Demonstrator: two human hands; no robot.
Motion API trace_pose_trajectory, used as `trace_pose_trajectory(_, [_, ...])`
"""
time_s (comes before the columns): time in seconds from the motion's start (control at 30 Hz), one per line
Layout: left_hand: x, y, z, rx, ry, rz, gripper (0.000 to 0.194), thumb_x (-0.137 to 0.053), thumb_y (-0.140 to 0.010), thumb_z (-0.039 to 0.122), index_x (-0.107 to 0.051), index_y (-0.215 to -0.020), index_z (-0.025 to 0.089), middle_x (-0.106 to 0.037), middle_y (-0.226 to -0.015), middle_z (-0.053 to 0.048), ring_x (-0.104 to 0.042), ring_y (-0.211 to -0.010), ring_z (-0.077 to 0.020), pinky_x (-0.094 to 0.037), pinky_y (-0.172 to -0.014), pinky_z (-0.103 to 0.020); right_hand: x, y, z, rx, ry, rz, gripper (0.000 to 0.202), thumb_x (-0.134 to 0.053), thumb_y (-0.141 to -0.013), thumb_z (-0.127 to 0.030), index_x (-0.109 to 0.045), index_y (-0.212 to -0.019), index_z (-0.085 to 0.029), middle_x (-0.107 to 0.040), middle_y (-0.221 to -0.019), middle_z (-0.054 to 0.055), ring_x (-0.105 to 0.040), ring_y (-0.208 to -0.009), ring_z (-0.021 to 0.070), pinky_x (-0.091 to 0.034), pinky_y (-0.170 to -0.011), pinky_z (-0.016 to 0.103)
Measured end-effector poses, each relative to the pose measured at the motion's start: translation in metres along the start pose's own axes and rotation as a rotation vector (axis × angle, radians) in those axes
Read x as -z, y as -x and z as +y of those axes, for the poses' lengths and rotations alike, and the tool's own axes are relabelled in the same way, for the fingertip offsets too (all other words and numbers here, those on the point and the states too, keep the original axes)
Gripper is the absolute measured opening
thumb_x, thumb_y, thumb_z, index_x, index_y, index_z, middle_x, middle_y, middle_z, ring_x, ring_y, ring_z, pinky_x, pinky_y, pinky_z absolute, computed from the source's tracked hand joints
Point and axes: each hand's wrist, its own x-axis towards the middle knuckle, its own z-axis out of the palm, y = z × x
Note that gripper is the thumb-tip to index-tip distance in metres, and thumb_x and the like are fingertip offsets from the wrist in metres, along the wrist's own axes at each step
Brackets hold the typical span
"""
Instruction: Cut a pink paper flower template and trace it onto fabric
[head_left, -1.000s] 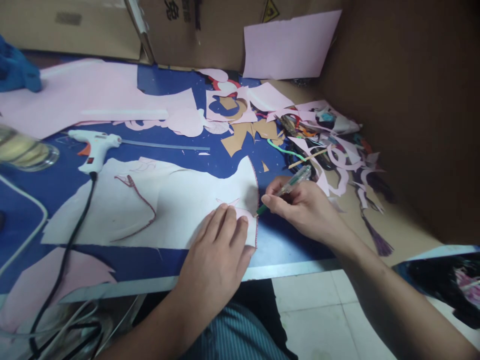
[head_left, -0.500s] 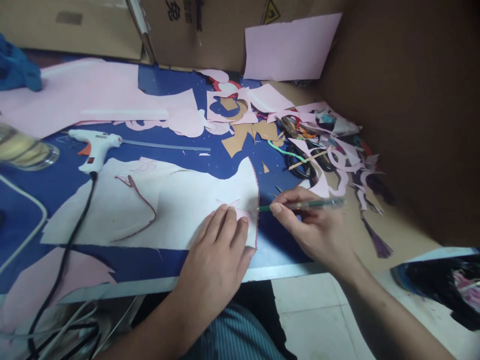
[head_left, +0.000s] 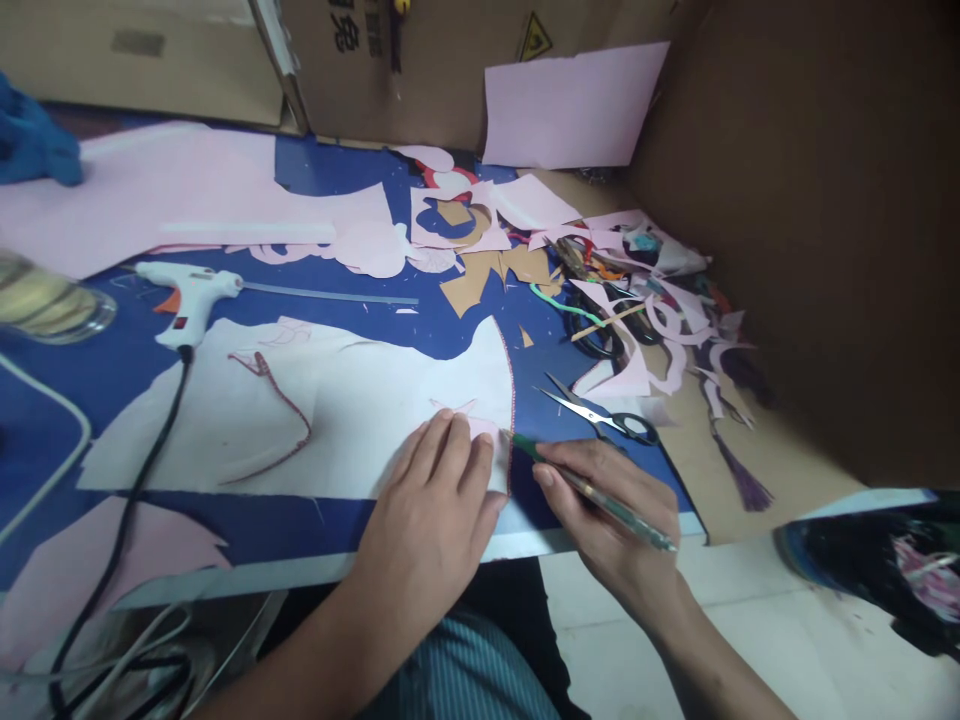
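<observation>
Cloth [head_left: 375,400], white, red-edged, lies under flat left hand [head_left: 424,515]; right hand [head_left: 622,550] grips pen [head_left: 619,510].

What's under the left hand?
The left hand rests on a white sheet; a pink patch peeks out beyond it. The rest beneath the hand is covered, so I can't tell what's there.

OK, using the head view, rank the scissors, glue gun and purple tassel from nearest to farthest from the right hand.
1. Scissors: just beyond the right hand.
2. Purple tassel: to that hand's right, on brown cardboard.
3. Glue gun: well over to the left.
</observation>
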Motion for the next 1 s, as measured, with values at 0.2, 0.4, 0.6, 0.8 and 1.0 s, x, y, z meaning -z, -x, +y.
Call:
trace_pose_trajectory(0.2, [-0.0005, 0.0003, -0.0006, -0.005, -0.003, 0.003, 0.044, -0.058, -0.110, 0.036, -0.065, -0.144, 0.008, -0.066, -0.150, -0.026, -0.061, -0.145, -0.0436, -0.056, -0.118, -0.061, -0.0006, -0.0001, 0.0012, 0.013, -0.019, -0.027, 0.024, -0.076, -0.101, -0.007, -0.078, -0.118, -0.023, -0.082, -0.102, 0.004, -0.079, -0.086, 0.0175, -0.064, -0.080, 0.030])
trace_pose_trajectory(0.4, [0.0002, -0.0003, -0.0001, 0.002, 0.002, -0.008, 0.046, -0.059, -0.110, 0.037, -0.064, -0.146, 0.008, -0.065, -0.151, -0.026, -0.060, -0.146, -0.0433, -0.056, -0.119, -0.060, -0.0005, 0.0001, 0.0006, 0.002, -0.035, -0.044, 0.025, -0.075, -0.101, -0.006, -0.077, -0.120, -0.023, -0.082, -0.104, 0.005, -0.079, -0.088, 0.0181, -0.065, -0.081, 0.031])
trace_pose_trajectory(0.6, [0.0013, -0.0005, -0.0004, 0.004, 0.012, -0.016, 0.044, -0.059, -0.110, 0.036, -0.065, -0.144, 0.009, -0.065, -0.151, -0.025, -0.060, -0.146, -0.0435, -0.056, -0.118, -0.061, 0.0031, 0.0024, -0.0028, -0.022, -0.009, -0.037, 0.022, -0.075, -0.101, -0.009, -0.078, -0.116, -0.024, -0.082, -0.100, 0.004, -0.079, -0.083, 0.0188, -0.065, -0.076, 0.031])
trace_pose_trajectory(0.8, [0.0023, -0.0012, 0.0004, 0.012, 0.022, -0.018, 0.044, -0.059, -0.109, 0.034, -0.065, -0.145, 0.009, -0.066, -0.150, -0.025, -0.060, -0.146, -0.0431, -0.055, -0.120, -0.060, 0.0001, -0.0012, -0.0005, 0.002, -0.021, -0.033, 0.024, -0.075, -0.100, -0.007, -0.077, -0.117, -0.023, -0.083, -0.102, 0.005, -0.079, -0.086, 0.0187, -0.065, -0.079, 0.031])
trace_pose_trajectory(1.0, [0.0035, -0.0021, 0.0011, 0.016, 0.023, -0.028, 0.043, -0.060, -0.110, 0.035, -0.065, -0.145, 0.010, -0.065, -0.151, -0.024, -0.059, -0.146, -0.0430, -0.055, -0.120, -0.060, 0.0014, 0.0027, -0.0005, 0.003, -0.024, -0.042, 0.025, -0.076, -0.100, -0.006, -0.077, -0.118, -0.023, -0.082, -0.102, 0.005, -0.079, -0.087, 0.0176, -0.064, -0.080, 0.030])
